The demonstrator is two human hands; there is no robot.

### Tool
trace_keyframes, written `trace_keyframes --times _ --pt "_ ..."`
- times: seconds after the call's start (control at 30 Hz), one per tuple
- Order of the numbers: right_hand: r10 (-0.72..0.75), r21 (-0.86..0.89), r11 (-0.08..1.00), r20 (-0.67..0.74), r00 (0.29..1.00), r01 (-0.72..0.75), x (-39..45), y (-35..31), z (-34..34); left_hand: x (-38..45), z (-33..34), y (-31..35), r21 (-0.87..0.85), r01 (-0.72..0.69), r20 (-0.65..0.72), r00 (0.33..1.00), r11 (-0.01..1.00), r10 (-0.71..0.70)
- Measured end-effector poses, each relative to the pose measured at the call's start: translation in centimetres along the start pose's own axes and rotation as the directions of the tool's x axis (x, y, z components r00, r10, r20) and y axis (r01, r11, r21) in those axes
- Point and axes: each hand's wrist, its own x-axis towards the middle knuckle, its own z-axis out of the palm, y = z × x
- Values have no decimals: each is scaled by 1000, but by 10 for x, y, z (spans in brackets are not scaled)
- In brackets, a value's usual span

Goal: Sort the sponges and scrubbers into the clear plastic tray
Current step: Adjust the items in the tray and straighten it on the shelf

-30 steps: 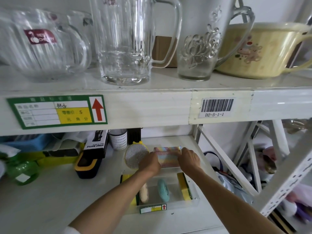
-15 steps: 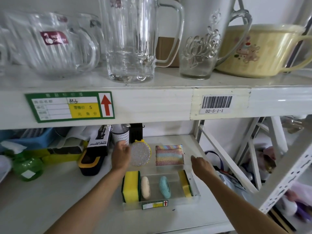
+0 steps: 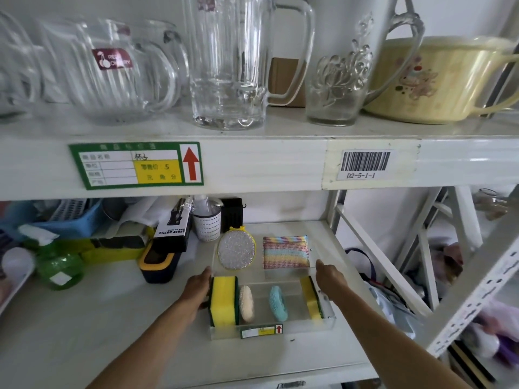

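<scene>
Head view: since half second ago, left hand dropped from beside round silver scrubber to left wall of clear plastic tray, fingers curled against it. Right hand on right wall; grip cannot tell. Back section: silver scrubber, striped sponge. Front: yellow sponge, beige scrubber, teal scrubber, second yellow sponge. Tray on white lower shelf; glass mugs above.
</scene>
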Motion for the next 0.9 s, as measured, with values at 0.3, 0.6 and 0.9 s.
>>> trace_keyframes --times 0.3,0.6,0.9 --pt "-146 -158 975 69 987 155 2 -16 4 0 -11 -1 -37 35 -54 998 999 -37" --pt "-190 -204 959 54 980 197 2 -16 7 -2 -13 5 -24 43 -44 998 999 -44" --pt "-218 -232 946 64 974 227 4 -13 9 -4 -17 6 40 3 -42 999 999 -2"
